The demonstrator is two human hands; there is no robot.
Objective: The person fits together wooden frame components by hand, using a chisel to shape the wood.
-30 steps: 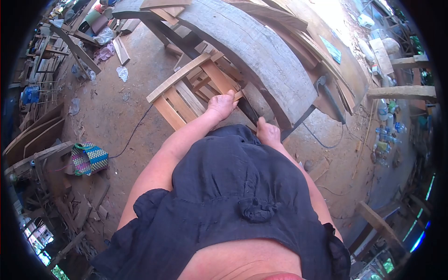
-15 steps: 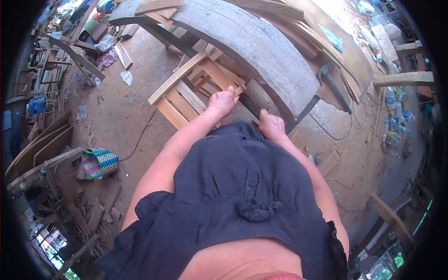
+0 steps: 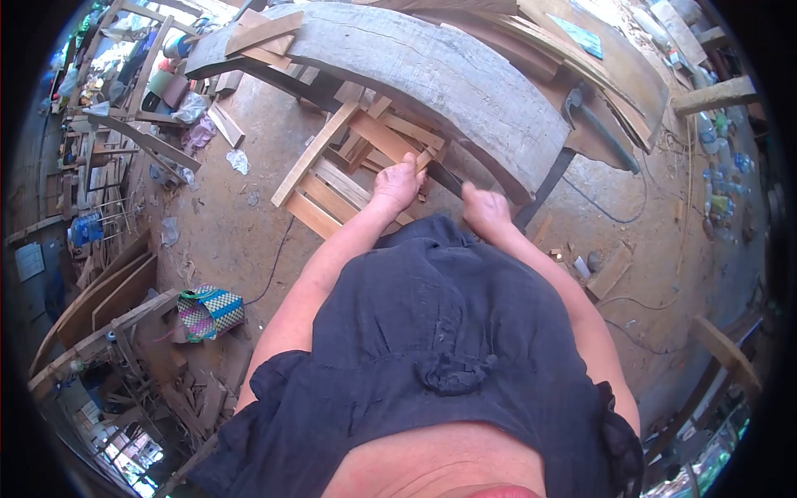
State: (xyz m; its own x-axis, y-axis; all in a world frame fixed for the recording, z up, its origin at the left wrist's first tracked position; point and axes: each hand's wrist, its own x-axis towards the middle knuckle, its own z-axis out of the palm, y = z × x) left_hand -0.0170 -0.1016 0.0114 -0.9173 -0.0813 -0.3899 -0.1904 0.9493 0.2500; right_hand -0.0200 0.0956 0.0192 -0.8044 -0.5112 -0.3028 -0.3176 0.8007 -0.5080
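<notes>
Out in front of my body, my left hand (image 3: 397,183) is closed around a short piece of wood (image 3: 425,158). My right hand (image 3: 486,206) grips what looks like a knife with a long dark blade (image 3: 449,180); its handle is hidden in the fist. The blade points up and left, its far end at the wood by my left fingers. Whether it is cutting in cannot be made out. Just beyond my left hand stands a slatted wooden frame (image 3: 315,156), with loose wood inside and behind it.
A thick grey wooden slab (image 3: 415,62) arches across in front, boards (image 3: 264,35) lying on its left end. A long-handled tool (image 3: 610,137) rests at its right. A woven basket (image 3: 210,313) stands on the floor at left. Plastic bottles (image 3: 722,187) lie far right.
The whole view has shifted slightly, with the floor items now lower. My right hand and the blade sit slightly differently against the wood; both hands keep their grip.
</notes>
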